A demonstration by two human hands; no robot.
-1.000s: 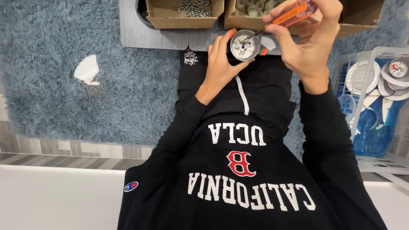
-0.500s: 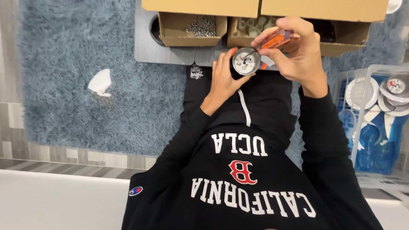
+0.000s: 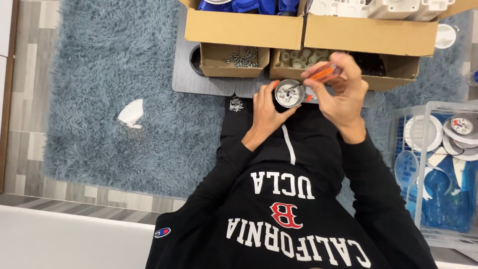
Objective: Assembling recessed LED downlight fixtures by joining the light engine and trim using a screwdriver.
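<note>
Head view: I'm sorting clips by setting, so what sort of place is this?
Probably a home room used for small assembly: a shaggy blue rug on plank flooring, cardboard boxes of parts, and a wire basket of round pieces.

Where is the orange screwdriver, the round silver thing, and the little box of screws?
orange screwdriver (image 3: 326,73), head view, on its orange handle.
round silver thing (image 3: 289,93), head view, on its round face.
little box of screws (image 3: 234,66), head view, on its cardboard front wall.

Cardboard boxes (image 3: 244,29) walled off the far side, two smaller open boxes (image 3: 234,59) crowding just beyond both hands. A white basket (image 3: 438,169) blocked the right. Leftward, the blue rug (image 3: 109,99) lay open (one white scrap (image 3: 131,113) aside).
</note>
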